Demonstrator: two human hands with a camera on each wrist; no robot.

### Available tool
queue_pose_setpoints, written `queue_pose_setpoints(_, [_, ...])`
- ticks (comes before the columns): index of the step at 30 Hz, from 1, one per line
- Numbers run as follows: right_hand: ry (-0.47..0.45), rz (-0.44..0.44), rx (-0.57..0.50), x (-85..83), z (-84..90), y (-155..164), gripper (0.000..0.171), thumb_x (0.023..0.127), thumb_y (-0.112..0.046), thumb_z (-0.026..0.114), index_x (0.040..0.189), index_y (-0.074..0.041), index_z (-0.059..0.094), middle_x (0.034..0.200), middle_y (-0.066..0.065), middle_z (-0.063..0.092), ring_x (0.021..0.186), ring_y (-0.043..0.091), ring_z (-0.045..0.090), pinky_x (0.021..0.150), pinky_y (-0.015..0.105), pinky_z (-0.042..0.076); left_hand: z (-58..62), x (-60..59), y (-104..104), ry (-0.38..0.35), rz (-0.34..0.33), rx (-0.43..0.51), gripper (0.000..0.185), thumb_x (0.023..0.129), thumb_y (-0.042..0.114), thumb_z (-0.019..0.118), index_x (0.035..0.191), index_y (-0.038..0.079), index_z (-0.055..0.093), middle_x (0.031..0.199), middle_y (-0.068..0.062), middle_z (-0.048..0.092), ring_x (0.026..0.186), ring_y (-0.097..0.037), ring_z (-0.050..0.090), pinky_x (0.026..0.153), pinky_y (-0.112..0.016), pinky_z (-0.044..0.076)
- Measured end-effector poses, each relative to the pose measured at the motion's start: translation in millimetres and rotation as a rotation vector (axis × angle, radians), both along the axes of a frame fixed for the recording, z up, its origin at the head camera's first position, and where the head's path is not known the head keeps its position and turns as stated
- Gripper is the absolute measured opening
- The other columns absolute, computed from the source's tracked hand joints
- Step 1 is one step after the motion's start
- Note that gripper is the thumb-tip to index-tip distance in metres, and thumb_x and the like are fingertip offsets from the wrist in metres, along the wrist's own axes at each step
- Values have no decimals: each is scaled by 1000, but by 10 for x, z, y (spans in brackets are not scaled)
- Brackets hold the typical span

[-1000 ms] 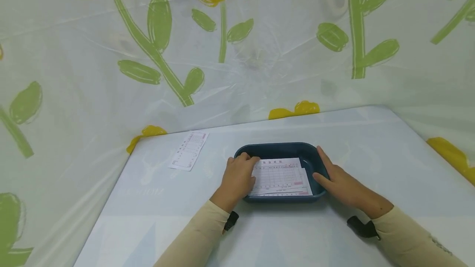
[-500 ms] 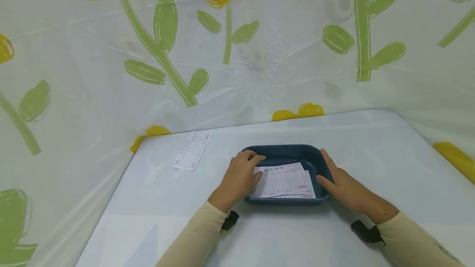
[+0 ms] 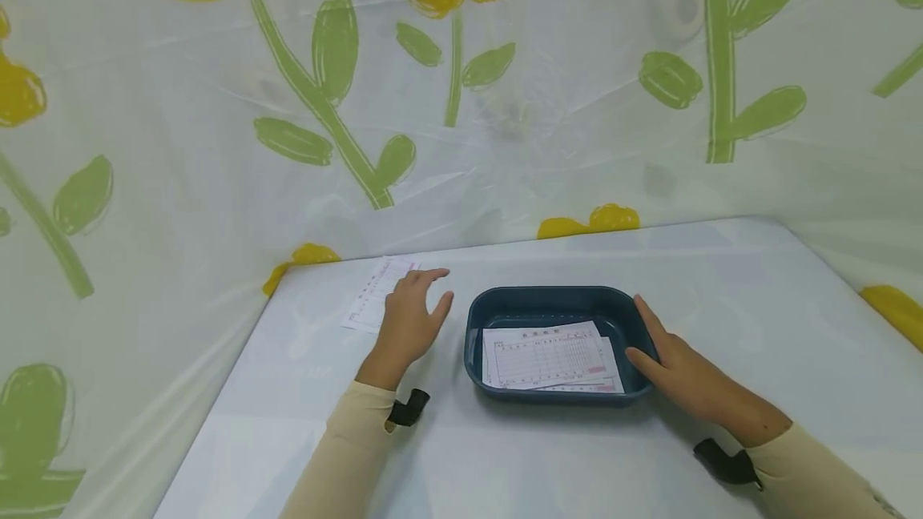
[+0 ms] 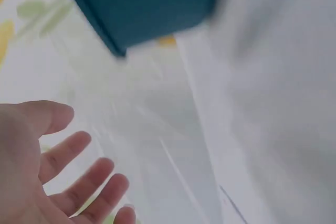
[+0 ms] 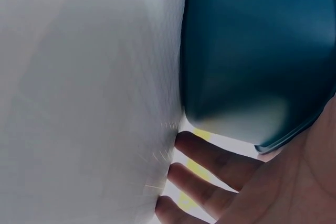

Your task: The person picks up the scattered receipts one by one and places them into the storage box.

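Reaching across a pale surface, the left hand hovers with fingers spread and relaxed, holding nothing, its fingertips over the near edge of a loose paper slip. This slip, a printed form with pink lines, lies flat near the far left corner of the surface, just beside the flowered plastic sheet that hangs behind. Its long axis runs away from the person and leans slightly right, so its far short end points toward the backdrop.

To the right sits a dark blue tray, apart from the slip. Inside it rests a small stack of forms, lying flat with the long side running left to right and the printed heading at the far edge. The right hand lies against the tray's right wall, fingers straight along the rim, thumb at the near corner, steadying rather than gripping.

The left wrist view is blurred and shows only the open palm and a corner of the tray.

Judging from this, the thin slip lies flush against the smooth surface, so fingers may slide over it without catching an edge, or push it further toward the backdrop. A pinch at one end could crease or bend it. The stacked forms sit unevenly and could shift if the tray is nudged.
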State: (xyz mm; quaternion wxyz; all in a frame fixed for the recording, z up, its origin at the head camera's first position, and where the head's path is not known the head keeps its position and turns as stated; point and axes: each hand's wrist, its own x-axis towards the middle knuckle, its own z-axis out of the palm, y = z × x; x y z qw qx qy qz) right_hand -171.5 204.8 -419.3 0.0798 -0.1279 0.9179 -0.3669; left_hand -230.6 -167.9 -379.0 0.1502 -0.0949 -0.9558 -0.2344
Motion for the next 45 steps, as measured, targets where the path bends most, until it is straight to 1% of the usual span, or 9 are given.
queue_pose_setpoints(6, [-4,10,-13,33,-36,-5,86,104,-43,47,160,-14,-12,166,27,4,148,55,13,112,72,20,-76,-98,-371,-70,128,37,43,98,27,62,139,17,57,140,-18,53,131,-38,49,97,-61,40])
queue_pose_setpoints(10, [10,10,-6,34,-38,-3,85,104,-43,46,160,-17,-12,166,26,4,148,54,14,112,72,21,-114,-156,-519,-145,212,40,47,98,28,61,142,17,53,143,-22,49,132,-41,47,96,-61,38])
queue_pose_setpoints(13, [4,8,-4,32,-38,4,85,104,-43,46,160,-17,-13,166,27,4,148,55,14,111,72,21,-156,-181,-601,-221,266,17,50,98,29,59,145,16,49,145,-23,46,132,-43,45,98,-63,37])
queue_pose_setpoints(18, [-2,8,6,25,-54,11,86,104,-43,47,160,-16,-12,165,27,5,147,55,15,111,72,21,-216,-200,-778,-315,320,10,54,99,29,57,149,14,43,149,-27,40,132,-48,42,101,-68,34])
queue_pose_setpoints(21, [2,8,14,17,-56,8,85,104,-44,46,160,-16,-11,166,27,6,147,55,16,111,72,22,-236,-214,-881,-353,358,36,55,100,28,55,151,13,40,149,-28,38,131,-50,42,103,-68,33])
queue_pose_setpoints(26, [10,7,11,27,-38,7,85,104,-43,47,160,-15,-11,165,28,6,147,56,16,111,73,22,-263,-234,-964,-434,422,69,60,99,27,55,153,11,34,148,-29,38,129,-53,45,103,-69,32])
queue_pose_setpoints(30, [18,7,17,22,-27,9,85,104,-44,46,160,-15,-11,165,28,6,147,56,16,111,73,22,-287,-250,-1015,-460,427,68,64,98,27,56,155,9,31,149,-29,38,130,-53,44,103,-69,32])
queue_pose_setpoints(39, [25,3,19,21,-16,22,85,104,-43,46,160,-17,-12,165,28,6,146,57,16,110,74,21,-334,-287,-1114,-463,400,24,69,96,29,57,155,5,29,150,-31,38,134,-52,38,106,-68,31])
queue_pose_setpoints(45, [17,6,-2,19,-15,24,85,104,-43,46,160,-19,-13,166,26,4,148,55,13,111,73,20,-358,-291,-1120,-450,420,6,71,94,27,62,154,5,31,149,-30,39,133,-51,39,105,-67,32])
